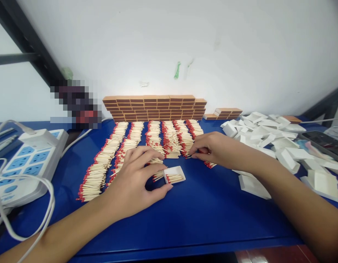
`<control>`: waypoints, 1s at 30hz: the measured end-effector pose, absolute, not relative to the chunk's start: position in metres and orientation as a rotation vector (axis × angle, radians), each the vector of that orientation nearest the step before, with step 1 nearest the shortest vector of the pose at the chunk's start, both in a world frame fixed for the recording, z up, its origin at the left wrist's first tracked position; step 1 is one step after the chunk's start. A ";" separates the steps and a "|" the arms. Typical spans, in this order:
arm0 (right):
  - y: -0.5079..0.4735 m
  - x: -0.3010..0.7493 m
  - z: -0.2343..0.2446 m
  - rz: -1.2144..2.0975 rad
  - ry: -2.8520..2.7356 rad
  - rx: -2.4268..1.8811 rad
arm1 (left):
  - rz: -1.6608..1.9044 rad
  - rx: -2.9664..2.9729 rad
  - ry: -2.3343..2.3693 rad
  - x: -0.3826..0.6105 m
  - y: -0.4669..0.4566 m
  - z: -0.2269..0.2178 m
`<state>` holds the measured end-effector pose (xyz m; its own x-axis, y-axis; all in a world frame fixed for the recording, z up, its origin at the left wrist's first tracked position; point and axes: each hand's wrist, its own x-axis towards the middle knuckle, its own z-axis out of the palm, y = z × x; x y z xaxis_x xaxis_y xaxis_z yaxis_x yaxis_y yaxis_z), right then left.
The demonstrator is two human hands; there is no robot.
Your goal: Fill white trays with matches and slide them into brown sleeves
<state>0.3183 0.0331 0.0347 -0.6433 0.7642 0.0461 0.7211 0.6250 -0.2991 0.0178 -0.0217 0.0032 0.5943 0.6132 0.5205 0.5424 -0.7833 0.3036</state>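
Wooden matches [185,143] partly under right hand [214,148], left hand [136,179] gripping tray [175,174]

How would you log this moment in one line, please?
left hand: holding white tray | right hand: pinching matches | brown boxes: stacked behind

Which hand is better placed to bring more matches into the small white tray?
Right, probably. The right hand has its fingers on the match rows, while the left hand holds the white tray.
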 end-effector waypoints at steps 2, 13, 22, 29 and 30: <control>0.033 0.318 0.034 0.378 -2.678 -1.259 | 0.952 2.702 0.979 0.018 -0.022 0.003; 0.018 0.310 0.043 0.468 -2.640 -1.271 | 0.959 2.710 0.981 0.018 -0.021 0.003; -0.015 0.270 0.036 0.491 -2.552 -1.108 | 0.943 2.706 0.980 0.019 -0.021 0.002; -0.004 0.284 0.039 0.282 -2.499 -1.251 | 0.947 2.699 0.985 0.020 -0.021 0.002; 0.000 0.290 0.041 0.213 -2.488 -1.305 | 0.947 2.700 0.983 0.020 -0.021 0.002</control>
